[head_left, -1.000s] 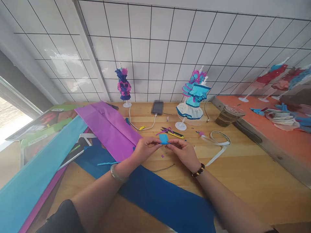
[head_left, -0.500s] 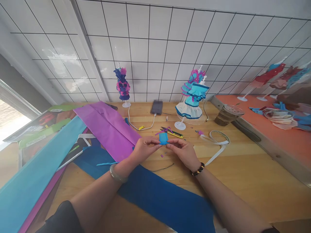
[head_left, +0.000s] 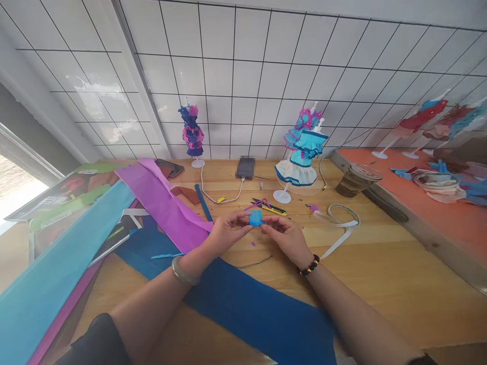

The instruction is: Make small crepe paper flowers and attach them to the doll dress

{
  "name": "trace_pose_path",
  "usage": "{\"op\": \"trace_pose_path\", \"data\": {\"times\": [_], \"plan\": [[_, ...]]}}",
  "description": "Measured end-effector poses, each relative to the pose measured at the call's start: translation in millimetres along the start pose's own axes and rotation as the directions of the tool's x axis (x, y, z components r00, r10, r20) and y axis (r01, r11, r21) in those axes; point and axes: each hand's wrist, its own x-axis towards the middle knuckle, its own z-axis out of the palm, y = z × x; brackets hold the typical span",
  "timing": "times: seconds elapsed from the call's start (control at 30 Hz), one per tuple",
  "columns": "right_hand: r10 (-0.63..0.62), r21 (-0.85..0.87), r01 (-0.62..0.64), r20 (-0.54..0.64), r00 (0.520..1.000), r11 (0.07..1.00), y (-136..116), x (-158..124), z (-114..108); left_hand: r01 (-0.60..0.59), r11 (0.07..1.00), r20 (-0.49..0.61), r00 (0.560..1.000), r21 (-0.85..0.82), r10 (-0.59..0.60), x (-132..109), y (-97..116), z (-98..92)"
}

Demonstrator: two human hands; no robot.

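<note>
Between my hands is a small bright-blue folded piece (head_left: 255, 218), thin like paper or cloth; I cannot tell which. My left hand (head_left: 228, 230) pinches its left edge between thumb and fingers. On the opposite edge, the thumb and fingers of my right hand (head_left: 288, 237) are closed in the same way. Both hands are just above the wooden table (head_left: 380, 289). Below my forearms lies a large dark-blue sheet (head_left: 262, 314). A purple sheet (head_left: 167, 208) and a light-blue sheet (head_left: 68, 248) stretch out to the left.
Beyond my hands lies a yellow-and-black utility knife (head_left: 274, 208) near a purple scrap. White tape (head_left: 344, 234) curls at the right, before a lidded cup (head_left: 357, 180). Small dress forms (head_left: 192, 134) stand along the tiled wall. A phone (head_left: 171, 168) lies at the back left.
The blue piece between my fingers now looks shorter, its upper part folded down. The purple sheet's right edge has drawn back leftward, uncovering a brown piece, a dark-blue strip and more of the phone.
</note>
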Motion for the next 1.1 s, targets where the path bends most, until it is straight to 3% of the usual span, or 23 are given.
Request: {"op": "trace_pose_path", "data": {"times": [0.13,0.3,0.53,0.73,0.93,1.1], "plan": [[-0.013,-0.008,0.013,-0.003,1.0,1.0,-0.7,-0.2,0.9,-0.023,0.994,-0.005,1.0,0.106,0.024,-0.2,0.9,-1.1],[-0.021,-0.037,0.02,-0.026,0.999,0.999,-0.1,-0.2,1.3,-0.062,0.992,0.052,0.997,0.108,0.057,1.2,6.1,-1.7],[0.009,-0.062,-0.012,-0.046,0.999,0.998,-1.9,-0.6,1.3,0.077,0.997,0.142,0.987,0.008,-0.077,2.0,14.1,-4.6],[-0.007,-0.069,0.005,-0.028,1.0,0.998,-0.3,-0.7,1.1,0.155,0.984,0.139,0.98,-0.086,-0.142,-0.7,14.0,-2.8],[-0.011,-0.098,0.009,-0.02,1.0,0.995,0.2,-2.0,3.3,0.141,0.987,0.094,0.987,-0.076,-0.133,0.4,7.4,-0.2],[0.015,-0.079,-0.017,-0.025,1.0,0.997,-0.6,-2.0,4.1,0.185,0.98,0.115,0.978,-0.069,-0.176,0.6,15.0,-3.5]]}}
